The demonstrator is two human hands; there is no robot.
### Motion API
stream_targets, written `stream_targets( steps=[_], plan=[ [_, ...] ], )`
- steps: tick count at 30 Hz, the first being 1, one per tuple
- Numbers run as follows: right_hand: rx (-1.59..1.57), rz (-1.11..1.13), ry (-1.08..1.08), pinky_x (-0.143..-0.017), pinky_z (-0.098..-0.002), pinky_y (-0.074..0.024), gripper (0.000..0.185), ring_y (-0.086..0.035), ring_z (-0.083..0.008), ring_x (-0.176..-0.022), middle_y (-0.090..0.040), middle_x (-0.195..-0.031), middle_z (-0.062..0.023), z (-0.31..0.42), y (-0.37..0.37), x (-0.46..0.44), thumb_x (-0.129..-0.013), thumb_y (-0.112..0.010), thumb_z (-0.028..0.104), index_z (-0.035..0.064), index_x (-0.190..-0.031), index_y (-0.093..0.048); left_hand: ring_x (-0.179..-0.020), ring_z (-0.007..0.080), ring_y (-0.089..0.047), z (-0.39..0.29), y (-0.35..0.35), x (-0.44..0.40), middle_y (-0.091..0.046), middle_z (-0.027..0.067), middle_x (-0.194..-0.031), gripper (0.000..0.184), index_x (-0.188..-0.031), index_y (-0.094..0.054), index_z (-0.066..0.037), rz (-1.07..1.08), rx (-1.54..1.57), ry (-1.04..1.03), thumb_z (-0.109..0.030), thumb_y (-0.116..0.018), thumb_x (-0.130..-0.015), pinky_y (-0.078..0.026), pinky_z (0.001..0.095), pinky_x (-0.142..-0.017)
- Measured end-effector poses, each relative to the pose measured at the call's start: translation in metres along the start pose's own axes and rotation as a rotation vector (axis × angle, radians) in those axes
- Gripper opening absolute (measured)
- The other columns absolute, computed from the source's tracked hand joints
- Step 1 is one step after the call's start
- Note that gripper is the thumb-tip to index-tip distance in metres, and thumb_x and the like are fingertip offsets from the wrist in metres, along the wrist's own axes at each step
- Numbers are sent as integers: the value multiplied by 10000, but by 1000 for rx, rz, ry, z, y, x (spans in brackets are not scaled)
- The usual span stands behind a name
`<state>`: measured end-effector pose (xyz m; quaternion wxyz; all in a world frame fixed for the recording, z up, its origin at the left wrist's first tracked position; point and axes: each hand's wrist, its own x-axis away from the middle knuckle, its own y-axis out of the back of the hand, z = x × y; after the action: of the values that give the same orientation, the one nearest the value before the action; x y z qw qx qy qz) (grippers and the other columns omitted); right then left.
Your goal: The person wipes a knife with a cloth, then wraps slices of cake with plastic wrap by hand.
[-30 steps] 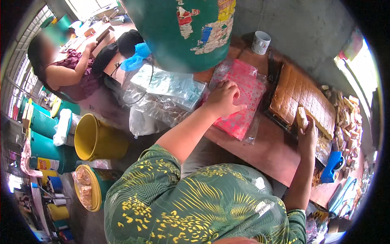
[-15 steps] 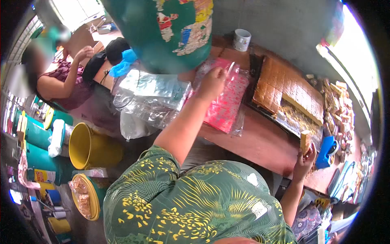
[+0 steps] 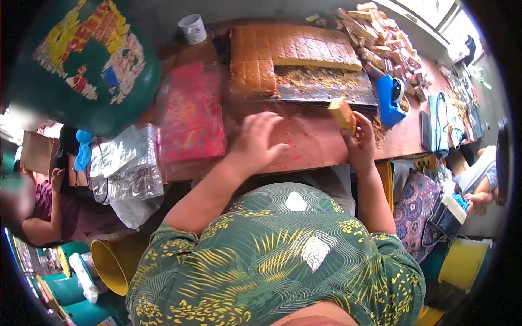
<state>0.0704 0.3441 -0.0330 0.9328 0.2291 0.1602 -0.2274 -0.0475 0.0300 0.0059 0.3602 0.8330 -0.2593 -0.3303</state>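
My left hand [image 3: 258,142] is over the table's front part, blurred, with fingers and thumb apart and nothing plainly held. Red specks show beside it; I cannot tell whether they are on clear film. My right hand [image 3: 361,138] grips a cut piece of cake [image 3: 342,115], golden with a browned side, held tilted above the table edge. Behind it lies a dark tray [image 3: 326,96] bearing a browned sheet cake [image 3: 293,44] scored into bars, with crumbs where pieces are gone. To the left is a stack of pink-red printed plastic wrappers [image 3: 193,117].
A blue tape dispenser [image 3: 390,100] stands right of the tray, before a heap of wrapped bars [image 3: 383,43]. A white mug [image 3: 193,29], a big green drum [image 3: 98,60] and clear plastic bags [image 3: 130,163] are leftward. Another person's arm [image 3: 51,209] shows far left.
My left hand has come off the pink-red wrappers and moved right, toward the cake piece. My right hand still holds that piece. The view has turned rightward.
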Motion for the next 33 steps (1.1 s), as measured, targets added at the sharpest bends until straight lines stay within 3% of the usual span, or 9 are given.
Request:
stream_targets(
  steps=[2, 6, 8, 10, 16, 22, 28, 31, 33],
  plan=[
    [6, 145, 66, -972, -329, -514, 579, -622, -174, -1119, -632, -1265, -73, 22, -10, -8, -890, -755, -15, 40, -1411, -508, -1366, 356, -447, 12, 8, 16, -514, 132, -1471, 742, -1395, -559, -59, 87, -152, 175, -428, -831, -812, -369, 458, -1165],
    [201, 434, 187, -932, -361, -519, 586, -627, -250, -1095, -648, -1197, -118, 89, -43, -35, -807, -847, 85, 61, -1335, -594, -1390, 343, -435, 14, 8, 28, -509, 130, -1482, 781, -1405, -557, -60, 102, -139, 129, -431, -843, -779, -359, 481, -1169],
    [158, 546, 38, -915, -391, -515, 599, -622, -300, -1052, -655, -1179, -136, 82, -62, -43, -763, -856, 103, 97, -1316, -626, -1395, 337, -434, 12, 9, 27, -510, 125, -1483, 778, -1404, -560, -65, 119, -114, 159, -423, -846, -775, -356, 483, -1171],
    [241, 576, 222, -949, -405, -512, 582, -615, -306, -1079, -662, -1184, -124, 58, -77, -47, -759, -847, 109, 98, -1302, -638, -1398, 332, -434, 11, 11, 26, -511, 119, -1484, 777, -1403, -561, -69, 126, -105, 179, -412, -851, -768, -355, 483, -1172],
    [204, 687, 155, -1016, -420, -497, 637, -593, -325, -1170, -666, -1239, -114, 57, -64, -48, -740, -848, 116, 103, -1335, -621, -1385, 329, -444, 11, 11, 25, -525, 114, -1459, 767, -1390, -569, -71, 108, -109, 167, -390, -861, -756, -366, 474, -1163],
    [435, 404, 323, -1114, -480, -400, 801, -534, -354, -1251, -618, -1371, -101, 75, -58, -19, -717, -864, 174, 134, -1449, -542, -1313, 339, -476, 15, 24, -1, -545, 123, -1410, 716, -1341, -606, -74, 122, -84, 157, -398, -862, -756, -384, 470, -1140],
    [571, 571, 523, -1020, -457, -404, 607, -557, -272, -1194, -601, -1300, -61, 73, -36, 40, -758, -789, 299, 250, -1346, -649, -1336, 354, -443, 16, 31, -74, -562, 100, -1394, 513, -1221, -681, -98, -210, -350, -166, -379, -816, -814, -404, 457, -1081],
    [556, 594, 546, -972, -419, -441, 411, -609, -255, -1061, -668, -1080, -23, 75, -37, 26, -746, -799, 225, 229, -1154, -744, -1271, 318, -544, 17, 30, -99, -660, 117, -1250, 346, -1058, -737, -121, -116, -407, -249, -360, -810, -819, -419, 476, -1045],
    [491, 555, 501, -923, -400, -470, 223, -637, -252, -943, -680, -900, 10, 95, -39, 9, -749, -815, 181, 205, -967, -774, -1153, 297, -632, 0, 45, -108, -706, 131, -1112, 275, -970, -736, -106, 140, -206, -51, -338, -800, -837, -463, 473, -990]
  ],
)
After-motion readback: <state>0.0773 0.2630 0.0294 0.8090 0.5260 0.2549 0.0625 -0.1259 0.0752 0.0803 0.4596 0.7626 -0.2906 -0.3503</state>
